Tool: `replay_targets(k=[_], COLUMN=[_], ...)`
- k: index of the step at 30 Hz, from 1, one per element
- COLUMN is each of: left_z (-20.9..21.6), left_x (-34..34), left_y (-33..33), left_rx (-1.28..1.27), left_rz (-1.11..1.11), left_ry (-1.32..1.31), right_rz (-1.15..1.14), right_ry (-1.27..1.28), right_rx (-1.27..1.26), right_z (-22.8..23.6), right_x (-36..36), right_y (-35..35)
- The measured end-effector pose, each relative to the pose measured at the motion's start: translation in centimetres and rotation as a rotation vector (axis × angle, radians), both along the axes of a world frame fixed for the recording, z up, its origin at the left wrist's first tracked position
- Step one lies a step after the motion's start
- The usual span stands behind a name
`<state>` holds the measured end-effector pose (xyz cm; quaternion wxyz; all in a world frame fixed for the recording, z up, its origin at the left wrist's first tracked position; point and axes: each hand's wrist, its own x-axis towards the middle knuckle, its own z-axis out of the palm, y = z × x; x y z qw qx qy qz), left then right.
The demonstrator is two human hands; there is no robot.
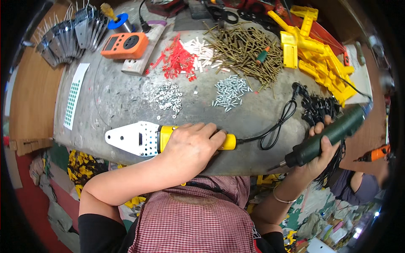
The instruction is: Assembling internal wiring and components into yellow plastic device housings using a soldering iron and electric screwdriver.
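Note:
My left hand [194, 143] is closed over the yellow handle of a pipe welder [137, 139]. Its white tapered metal plate, with round holes and a perforated part near the handle, points left along the bench's near edge. A black cord [270, 131] leaves the handle's right end. On the right, my right hand [321, 149] grips a dark green electric screwdriver [322, 141], its bit aimed down and left, apart from the pipe welder. Beyond the welder lie a pile of small washers or nuts [169, 99] and a heap of short silver screws [231, 92].
Farther back are red wired parts [175, 59], white sleeves [200, 50], long brass-coloured screws [249, 50] and yellow plastic housings [320, 55]. An orange meter [124, 45] and stacked metal plates [86, 29] stand back left. Bundled black cords [320, 107] lie right. Another person's arm [358, 183] shows lower right.

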<state>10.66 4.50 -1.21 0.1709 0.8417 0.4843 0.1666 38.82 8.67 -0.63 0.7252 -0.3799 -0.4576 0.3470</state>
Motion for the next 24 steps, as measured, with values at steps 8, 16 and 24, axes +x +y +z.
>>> replay_targets(k=[8, 16, 24], left_z=[0.2, -0.9, -1.1], left_x=[-0.6, 0.0, -0.1], left_y=[0.4, -0.3, 0.1], left_rx=[-0.034, 0.016, -0.033], left_rz=[0.044, 0.071, 0.082], left_ry=[-0.143, -0.144, -0.167], right_rz=[0.052, 0.241, 0.59], right_ry=[-0.386, -0.412, 0.063], right_rx=[-0.067, -0.294, 0.124], right_z=[0.2, 3.2, 4.5], right_x=[-4.4, -4.3, -8.8], right_y=[-2.2, -3.0, -1.0])
